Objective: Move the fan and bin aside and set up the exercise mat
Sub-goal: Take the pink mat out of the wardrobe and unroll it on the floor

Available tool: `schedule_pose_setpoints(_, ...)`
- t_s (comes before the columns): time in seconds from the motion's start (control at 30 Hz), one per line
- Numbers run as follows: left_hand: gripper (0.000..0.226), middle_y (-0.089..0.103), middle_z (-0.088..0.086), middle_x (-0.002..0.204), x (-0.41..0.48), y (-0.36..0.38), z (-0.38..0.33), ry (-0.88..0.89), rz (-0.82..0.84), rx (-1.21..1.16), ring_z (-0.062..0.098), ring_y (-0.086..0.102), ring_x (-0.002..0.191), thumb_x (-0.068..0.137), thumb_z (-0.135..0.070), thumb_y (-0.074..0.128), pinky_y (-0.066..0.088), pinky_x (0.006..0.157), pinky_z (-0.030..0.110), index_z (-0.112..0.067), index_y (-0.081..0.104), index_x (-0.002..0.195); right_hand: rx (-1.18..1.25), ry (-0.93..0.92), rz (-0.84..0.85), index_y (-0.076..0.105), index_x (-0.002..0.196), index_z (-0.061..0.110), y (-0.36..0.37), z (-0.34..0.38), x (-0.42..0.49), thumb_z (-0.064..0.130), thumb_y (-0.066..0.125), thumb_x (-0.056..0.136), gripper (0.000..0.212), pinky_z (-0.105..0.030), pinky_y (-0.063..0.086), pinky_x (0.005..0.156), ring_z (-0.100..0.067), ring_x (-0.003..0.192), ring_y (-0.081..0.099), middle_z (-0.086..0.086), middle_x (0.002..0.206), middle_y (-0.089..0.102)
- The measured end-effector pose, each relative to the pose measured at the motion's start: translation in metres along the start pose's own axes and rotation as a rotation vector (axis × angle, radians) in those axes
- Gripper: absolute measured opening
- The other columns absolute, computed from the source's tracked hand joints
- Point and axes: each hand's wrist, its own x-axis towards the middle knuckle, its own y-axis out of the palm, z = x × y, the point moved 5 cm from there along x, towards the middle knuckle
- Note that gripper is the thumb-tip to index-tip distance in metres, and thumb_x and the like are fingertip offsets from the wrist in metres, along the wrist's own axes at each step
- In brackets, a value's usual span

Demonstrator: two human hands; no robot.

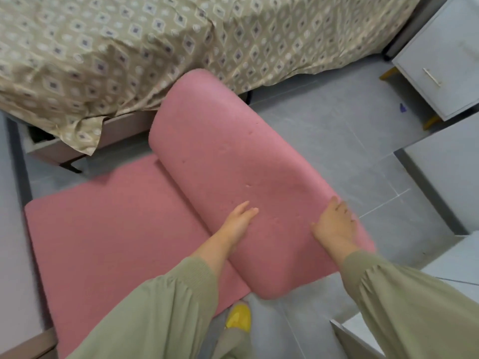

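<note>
A pink exercise mat (212, 151) lies on the grey tiled floor beside the bed. Its left part is unrolled flat; the rest is a thick roll running from the bed's edge down toward me. My left hand (239, 221) rests flat on the roll's left side with fingers straight. My right hand (334, 224) lies flat on the roll's right side, fingers spread. Both arms wear olive-green sleeves. No fan or bin shows in this view.
A bed with a beige patterned cover (129, 47) fills the top left, its frame touching the roll's far end. A white bedside cabinet (440, 68) stands at the top right. A yellow slipper (238, 316) is by the mat's near edge. A small purple item (402, 108) lies on the floor.
</note>
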Motion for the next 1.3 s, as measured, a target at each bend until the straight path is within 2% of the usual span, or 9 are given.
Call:
schedule_pose_setpoints(0.07,0.046,0.045,0.003,0.142,0.005,-0.008,0.007,0.032,-0.107,0.054,0.022,0.048,0.127,0.097,-0.018,0.046,0.034,0.096,0.029,-0.015,0.037,0.143,-0.064,-0.114,0.022,0.02,0.144,0.005,0.013,0.014,-0.006,0.032,0.064,0.081,0.081,-0.043,0.029,0.107,-0.034,0.134,0.03,-0.018,0.148,0.027)
schedule_pose_setpoints(0.2,0.039,0.055,0.012,0.131,0.011,-0.022,0.017,0.064,-0.307,0.167,0.028,0.055,0.118,0.094,-0.007,0.046,0.041,0.099,0.035,-0.007,0.049,0.133,-0.004,-0.214,0.118,0.023,0.143,0.008,0.031,0.029,-0.021,0.034,0.063,0.081,0.078,-0.044,0.027,0.108,-0.032,0.134,0.028,-0.015,0.147,0.029)
schedule_pose_setpoints(0.43,0.035,0.061,0.007,0.121,0.005,-0.007,0.023,0.035,-0.269,0.263,0.023,0.058,0.112,0.092,-0.009,0.046,0.042,0.103,0.039,-0.01,0.055,0.126,0.015,-0.252,0.188,0.031,0.137,0.011,0.038,0.016,-0.035,0.035,0.058,0.084,0.064,-0.048,0.027,0.109,-0.028,0.13,0.037,-0.01,0.138,0.04)
schedule_pose_setpoints(0.63,0.034,0.06,0.008,0.102,0.024,0.004,0.026,0.019,-0.216,0.273,0.021,0.057,0.098,0.094,-0.011,0.046,0.043,0.08,0.029,-0.01,0.055,0.127,0.062,-0.151,0.186,0.032,0.137,0.011,0.046,-0.009,-0.039,0.036,0.055,0.085,0.062,-0.045,0.025,0.108,-0.027,0.129,0.038,-0.01,0.139,0.041)
schedule_pose_setpoints(0.8,0.034,0.06,0.007,0.104,0.068,0.015,0.041,0.061,-0.157,0.32,0.02,0.057,0.1,0.094,-0.011,0.044,0.043,0.088,0.031,-0.01,0.054,0.126,0.136,-0.158,0.139,0.029,0.14,0.01,0.078,-0.008,-0.028,0.033,0.054,0.086,0.064,-0.039,0.028,0.105,-0.028,0.129,0.037,-0.01,0.139,0.04)
schedule_pose_setpoints(0.93,0.035,0.059,0.005,0.107,0.13,0.014,0.072,0.081,-0.139,0.358,0.02,0.057,0.101,0.095,-0.012,0.044,0.043,0.093,0.033,-0.012,0.053,0.128,0.173,-0.189,0.133,0.025,0.143,0.01,0.14,0.006,0.0,0.034,0.054,0.085,0.069,-0.039,0.028,0.11,-0.029,0.131,0.033,-0.01,0.142,0.036)
schedule_pose_setpoints(1.1,0.037,0.055,0.012,0.128,0.238,0.002,0.122,0.065,-0.227,0.394,0.027,0.053,0.117,0.093,-0.01,0.046,0.04,0.105,0.04,-0.01,0.052,0.129,0.18,-0.201,0.119,0.02,0.145,0.012,0.229,0.01,0.064,0.035,0.055,0.085,0.073,-0.041,0.024,0.113,-0.028,0.136,0.027,-0.009,0.148,0.028)
schedule_pose_setpoints(1.2,0.04,0.048,0.016,0.137,0.291,-0.006,0.162,-0.041,-0.262,0.396,0.031,0.046,0.126,0.093,-0.01,0.049,0.037,0.107,0.04,-0.002,0.047,0.132,0.296,-0.093,0.195,0.018,0.146,0.01,0.287,0.003,0.089,0.034,0.056,0.085,0.075,-0.04,0.028,0.112,-0.029,0.136,0.028,-0.011,0.149,0.027)
schedule_pose_setpoints(1.3,0.048,0.041,0.018,0.143,0.333,-0.007,0.189,-0.048,-0.266,0.37,0.033,0.04,0.131,0.091,-0.007,0.052,0.034,0.109,0.041,0.001,0.04,0.137,0.361,-0.11,0.27,0.013,0.149,0.013,0.329,0.003,0.106,0.032,0.057,0.085,0.08,-0.039,0.028,0.113,-0.031,0.138,0.027,-0.013,0.152,0.021)
